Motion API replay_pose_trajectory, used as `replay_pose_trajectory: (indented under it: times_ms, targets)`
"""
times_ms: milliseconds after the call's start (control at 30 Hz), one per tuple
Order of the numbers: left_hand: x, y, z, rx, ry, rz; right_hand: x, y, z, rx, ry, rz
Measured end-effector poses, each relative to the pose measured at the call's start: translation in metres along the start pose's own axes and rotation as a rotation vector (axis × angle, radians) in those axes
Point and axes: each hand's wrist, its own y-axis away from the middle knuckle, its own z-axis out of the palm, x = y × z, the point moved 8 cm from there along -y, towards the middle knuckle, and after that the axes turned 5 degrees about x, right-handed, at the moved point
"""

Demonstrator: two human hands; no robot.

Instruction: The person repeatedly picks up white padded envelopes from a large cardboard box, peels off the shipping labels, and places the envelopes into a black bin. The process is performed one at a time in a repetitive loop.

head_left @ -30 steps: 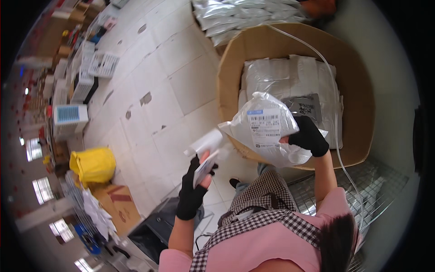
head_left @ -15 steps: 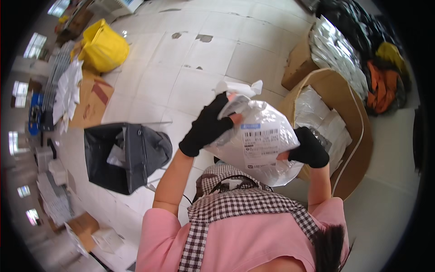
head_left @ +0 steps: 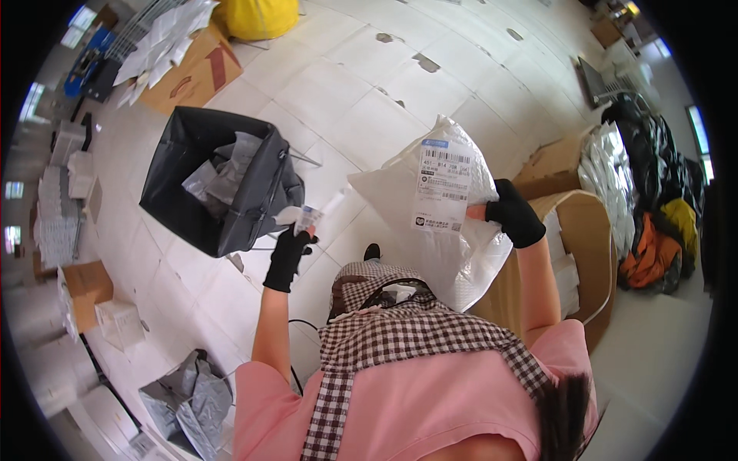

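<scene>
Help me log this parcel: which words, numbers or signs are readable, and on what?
White rectangular label on the white plastic mailer in the black-gloved right hand: barcode and lines of print, not copied.
Small white slip in the black-gloved left hand: unreadable print.
Brown red-striped cardboard box: mark unreadable.

Cannot make out the blurred white strip (head_left: 314, 217), left; nor see whole the yellow bag (head_left: 263, 17), cut off far.
</scene>
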Motion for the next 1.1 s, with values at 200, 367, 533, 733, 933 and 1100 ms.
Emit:
replay_pose_trajectory:
  times_ms: [200, 367, 533, 733, 933, 1100]
  targets:
    - [-0.041, 0.034, 0.004, -0.081, 0.037, -0.135, -0.045, -0.046, 0.049, -0.071, 0.151, -0.059]
    - [-0.047, 0.048, 0.033, -0.206, 0.192, 0.179, -0.143, -0.085, 0.171, -0.273, 0.057, -0.172]
    - [-0.019, 0.063, 0.042, -0.373, 0.878, -0.166, -0.168, -0.114, 0.217, -0.435, -0.026, -0.554]
    - [0.058, 0.066, 0.024, -0.392, 1.295, 0.155, 0.001, -0.085, 0.206, -0.879, -0.119, -0.492]
    - [0.112, 0.052, 0.029, -0.283, 1.229, 0.275, 0.083, -0.022, 0.213, -0.956, 0.071, -0.015]
    - [0.121, 0.024, 0.013, -0.206, 1.161, 0.418, 0.153, -0.014, 0.112, -0.674, 0.611, -0.052]
